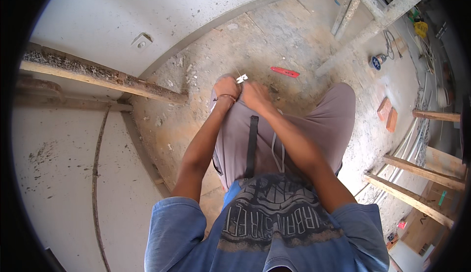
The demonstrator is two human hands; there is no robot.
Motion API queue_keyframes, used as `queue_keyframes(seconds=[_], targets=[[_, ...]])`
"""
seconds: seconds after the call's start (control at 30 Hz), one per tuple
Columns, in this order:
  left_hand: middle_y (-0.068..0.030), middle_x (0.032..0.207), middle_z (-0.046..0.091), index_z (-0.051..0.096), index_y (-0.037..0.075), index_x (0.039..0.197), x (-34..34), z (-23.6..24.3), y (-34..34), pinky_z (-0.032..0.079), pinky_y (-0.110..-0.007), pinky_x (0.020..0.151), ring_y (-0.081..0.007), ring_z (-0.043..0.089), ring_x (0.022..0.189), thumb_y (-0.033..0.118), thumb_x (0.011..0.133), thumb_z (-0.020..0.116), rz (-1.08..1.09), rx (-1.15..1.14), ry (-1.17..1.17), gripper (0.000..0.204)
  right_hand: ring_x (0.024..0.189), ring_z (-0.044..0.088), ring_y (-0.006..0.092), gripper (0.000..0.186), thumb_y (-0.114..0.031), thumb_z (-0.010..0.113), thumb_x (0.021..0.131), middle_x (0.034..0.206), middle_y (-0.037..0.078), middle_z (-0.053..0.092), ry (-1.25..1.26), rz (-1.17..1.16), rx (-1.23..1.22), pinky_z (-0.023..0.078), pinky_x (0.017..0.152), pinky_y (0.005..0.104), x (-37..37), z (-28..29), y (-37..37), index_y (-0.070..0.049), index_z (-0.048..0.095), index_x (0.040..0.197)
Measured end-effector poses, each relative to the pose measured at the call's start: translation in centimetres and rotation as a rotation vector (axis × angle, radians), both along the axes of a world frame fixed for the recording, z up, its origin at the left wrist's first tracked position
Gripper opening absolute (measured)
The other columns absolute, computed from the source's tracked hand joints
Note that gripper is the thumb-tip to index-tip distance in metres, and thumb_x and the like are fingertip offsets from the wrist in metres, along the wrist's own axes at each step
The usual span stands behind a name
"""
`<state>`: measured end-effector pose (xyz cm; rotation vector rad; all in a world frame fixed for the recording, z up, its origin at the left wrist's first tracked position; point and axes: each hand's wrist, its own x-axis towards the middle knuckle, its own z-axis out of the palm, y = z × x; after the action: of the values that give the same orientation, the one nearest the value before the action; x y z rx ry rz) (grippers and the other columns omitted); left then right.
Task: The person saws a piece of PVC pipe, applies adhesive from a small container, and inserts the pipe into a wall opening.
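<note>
My left hand (225, 88) is closed at my left knee, with a bracelet at the wrist; what its fingers hold is partly hidden. My right hand (254, 94) is beside it, fingers curled at a small white piece (242, 78) with a thin wire-like bit sticking up. Both hands rest near the grey-brown trousers (319, 124), over which a dark strap (251, 144) hangs. A red utility knife or similar slim tool (284, 72) lies on the dusty floor beyond them.
A timber beam (98, 78) runs along the left. Whitish poles (365, 36) stand at the upper right. Two bricks (384, 109), a round corded object (377, 62), a ladder-like wooden frame (407, 198) and long pale pipes lie or stand at the right. A white wall socket (142, 40) is ahead.
</note>
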<state>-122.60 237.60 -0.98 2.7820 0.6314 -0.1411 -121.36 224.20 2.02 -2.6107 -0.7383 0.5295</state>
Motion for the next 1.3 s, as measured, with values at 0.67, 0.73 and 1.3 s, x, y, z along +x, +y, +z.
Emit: queue_keyframes(seconds=[0.67, 0.73, 1.3], targets=[[-0.0176, 0.087, 0.069, 0.073, 0.01, 0.082, 0.0, -0.3, -0.5, 0.054, -0.041, 0.072, -0.032, 0.068, 0.083, 0.027, 0.079, 0.059, -0.058, 0.048, 0.087, 0.023, 0.092, 0.061, 0.0429, 0.028, -0.012, 0.05, 0.081, 0.095, 0.028, 0.063, 0.087, -0.028, 0.009, 0.045, 0.084, 0.0528, -1.0, -0.6, -1.1, 0.002, 0.062, 0.102], [-0.0177, 0.086, 0.069, 0.073, 0.009, 0.082, 0.1, -0.4, -0.4, 0.054, -0.041, 0.071, -0.032, 0.068, 0.082, 0.027, 0.079, 0.059, -0.108, 0.068, 0.083, 0.023, 0.091, 0.062, 0.043, 0.026, -0.011, 0.049, 0.081, 0.094, 0.028, 0.063, 0.086, -0.039, 0.028, 0.045, 0.083, 0.0534, 0.1, 0.0, 0.8, 0.002, 0.061, 0.1], [-0.0187, 0.089, 0.068, 0.07, 0.007, 0.086, -0.7, -0.7, 2.7, 0.053, -0.042, 0.074, -0.0346, 0.067, 0.084, 0.024, 0.078, 0.059, 0.101, 0.008, 0.03, 0.022, 0.093, 0.062, 0.0431, 0.026, -0.014, 0.051, 0.08, 0.092, 0.028, 0.064, 0.055, -0.012, 0.027, 0.044, 0.082, 0.0573, -7.9, 2.0, -5.0, 0.002, 0.061, 0.098]])
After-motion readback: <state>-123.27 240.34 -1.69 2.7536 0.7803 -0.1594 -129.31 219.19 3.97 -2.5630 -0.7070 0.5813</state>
